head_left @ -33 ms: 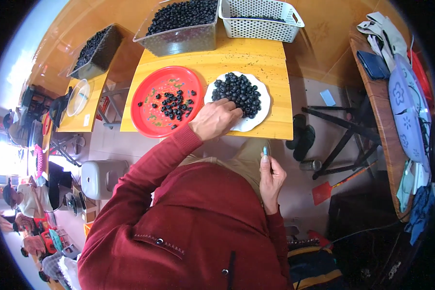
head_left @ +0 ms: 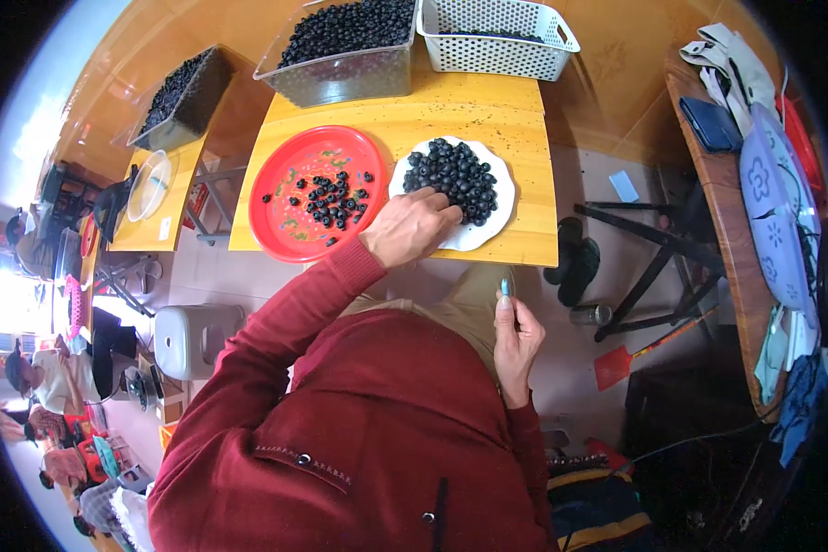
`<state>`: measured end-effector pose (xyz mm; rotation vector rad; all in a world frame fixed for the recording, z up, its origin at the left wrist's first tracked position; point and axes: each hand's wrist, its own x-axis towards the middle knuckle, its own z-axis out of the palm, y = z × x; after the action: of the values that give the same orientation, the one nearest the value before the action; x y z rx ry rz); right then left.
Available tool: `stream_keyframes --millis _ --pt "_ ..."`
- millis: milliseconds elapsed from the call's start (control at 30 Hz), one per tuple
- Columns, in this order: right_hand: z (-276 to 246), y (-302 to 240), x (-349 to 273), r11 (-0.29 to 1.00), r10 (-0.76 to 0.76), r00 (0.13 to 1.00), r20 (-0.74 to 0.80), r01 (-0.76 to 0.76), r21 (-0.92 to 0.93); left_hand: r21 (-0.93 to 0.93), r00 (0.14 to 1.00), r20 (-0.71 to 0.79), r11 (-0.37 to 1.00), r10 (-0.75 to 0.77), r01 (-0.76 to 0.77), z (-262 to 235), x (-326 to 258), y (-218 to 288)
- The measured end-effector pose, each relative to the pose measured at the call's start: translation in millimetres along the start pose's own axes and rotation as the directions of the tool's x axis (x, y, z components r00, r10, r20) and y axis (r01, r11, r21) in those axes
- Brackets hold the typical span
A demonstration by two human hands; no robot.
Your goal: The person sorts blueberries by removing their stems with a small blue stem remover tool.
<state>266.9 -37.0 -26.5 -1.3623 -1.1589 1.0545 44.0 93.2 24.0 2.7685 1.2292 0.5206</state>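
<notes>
On a yellow wooden table (head_left: 524, 241), a white scalloped plate (head_left: 503, 216) carries a heap of dark round berries (head_left: 455, 175). My left hand (head_left: 411, 227) rests over the plate's near left side, fingers curled down at the berries; the fingertips are hidden. Left of it lies a red plate (head_left: 285, 166) with a floral pattern, where loose dark berries (head_left: 327, 198) are scattered, some showing pale rings or holes. Below the table's front edge, my right hand (head_left: 517, 340) is closed around a small blue-tipped tool (head_left: 505, 287), which points upward between thumb and finger.
At the table's back stand a clear bin (head_left: 359, 78) full of dark berries and a white perforated basket (head_left: 497, 53). Another berry-filled bin (head_left: 179, 101) sits on a table to the left. A grey stool (head_left: 193, 340) and a folding stand (head_left: 649, 248) flank me.
</notes>
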Motion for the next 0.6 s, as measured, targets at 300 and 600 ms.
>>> stream_keyframes --millis 300,600 --pt "0 7 1 0.998 0.056 0.998 0.003 -0.056 0.002 -0.105 0.999 -0.001 0.994 -0.034 0.034 -1 -3 -1" --pt "18 -33 22 0.989 -0.143 0.989 0.042 0.141 0.044 -0.946 0.872 0.196 0.146 -0.448 0.288 -11 -26 2"
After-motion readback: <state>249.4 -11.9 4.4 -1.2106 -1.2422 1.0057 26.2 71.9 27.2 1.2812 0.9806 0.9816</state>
